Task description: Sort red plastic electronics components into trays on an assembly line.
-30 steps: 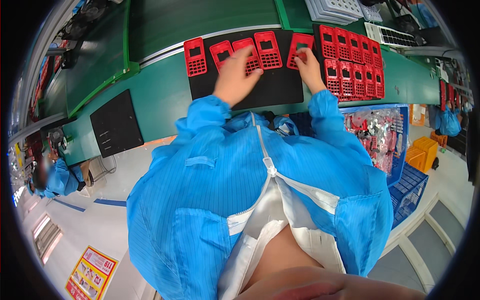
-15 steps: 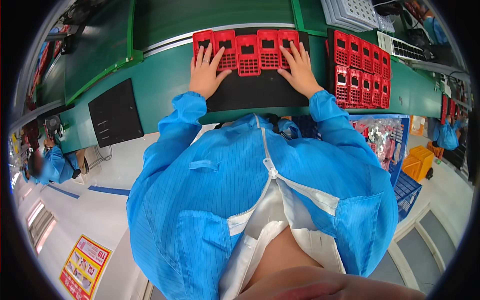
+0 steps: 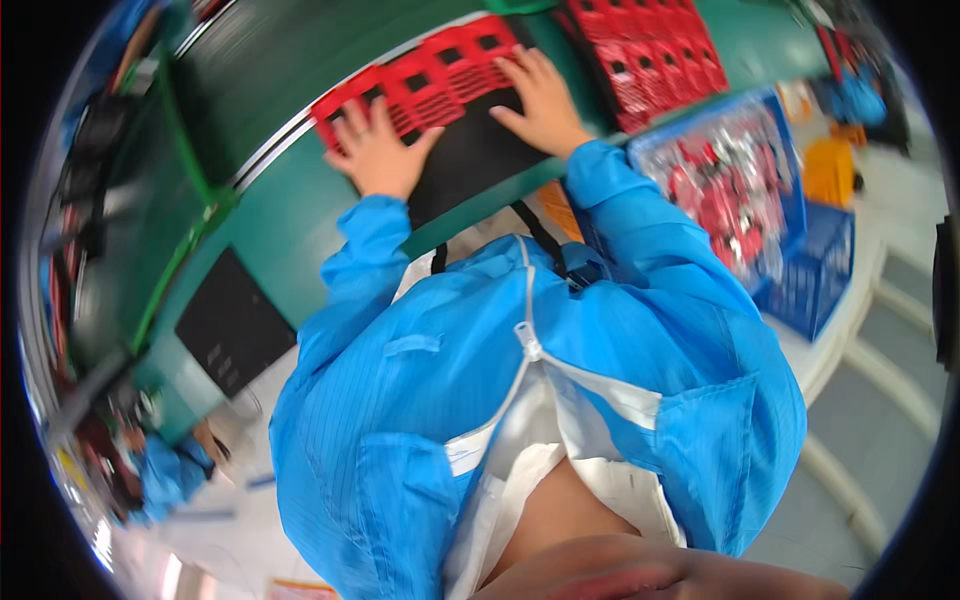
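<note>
A row of several red plastic keypad-phone housings [image 3: 418,84] lies across a black mat [image 3: 478,158] on the green bench. Each has a rectangular window and a grid of key holes; motion smears the details. At the row's left end rests my left hand [image 3: 380,155], fingers spread over the housings and thumb pointing inward. My right hand [image 3: 543,103] lies at the right end, its fingertips by the last housing and its fingers apart. Neither hand grips anything; the fingers partly hide the end housings.
Right of the row, more red housings [image 3: 655,60] stand in rows on a dark board. A blue crate [image 3: 790,170] beside my right arm holds bagged red parts. Another black mat [image 3: 235,322] lies to the left on the green bench [image 3: 300,215]. People in blue sit farther off.
The whole view has turned and blurred, so the bench now slants up to the right and the crate shows more. Both hands stay spread at the two ends of the row.
</note>
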Motion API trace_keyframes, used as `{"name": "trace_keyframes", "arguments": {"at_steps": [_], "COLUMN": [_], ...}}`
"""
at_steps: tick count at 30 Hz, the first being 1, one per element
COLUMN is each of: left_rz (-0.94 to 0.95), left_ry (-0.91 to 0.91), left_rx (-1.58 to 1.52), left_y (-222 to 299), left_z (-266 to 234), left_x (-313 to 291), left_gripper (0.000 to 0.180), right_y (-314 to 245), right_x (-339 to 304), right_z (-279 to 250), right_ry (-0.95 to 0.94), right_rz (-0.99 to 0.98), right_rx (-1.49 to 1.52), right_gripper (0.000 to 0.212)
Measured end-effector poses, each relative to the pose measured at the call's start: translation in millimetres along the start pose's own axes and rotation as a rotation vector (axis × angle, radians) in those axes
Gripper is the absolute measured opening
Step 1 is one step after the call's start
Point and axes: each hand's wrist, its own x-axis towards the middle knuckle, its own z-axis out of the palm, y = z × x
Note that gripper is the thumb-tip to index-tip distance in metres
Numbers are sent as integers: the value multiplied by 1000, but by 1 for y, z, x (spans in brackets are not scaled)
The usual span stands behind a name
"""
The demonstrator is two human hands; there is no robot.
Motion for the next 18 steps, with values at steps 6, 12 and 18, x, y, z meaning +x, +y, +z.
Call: {"name": "trace_keyframes", "arguments": {"at_steps": [6,12,18], "left_rz": [-14,41,351], "left_ry": [20,-36,126], "left_rx": [31,94,-319], "left_y": [-11,4,74], "left_z": [6,-3,-24], "left_x": [-3,-7,-49], "left_gripper": [84,80,50], "right_y": [-34,65,215], "right_x": [-119,-242,-279], "right_z": [-49,-105,-107], "right_ry": [80,460,-9], "right_rz": [249,1004,689], "right_rx": [127,297,-264], "right_gripper": [52,25,74]}}
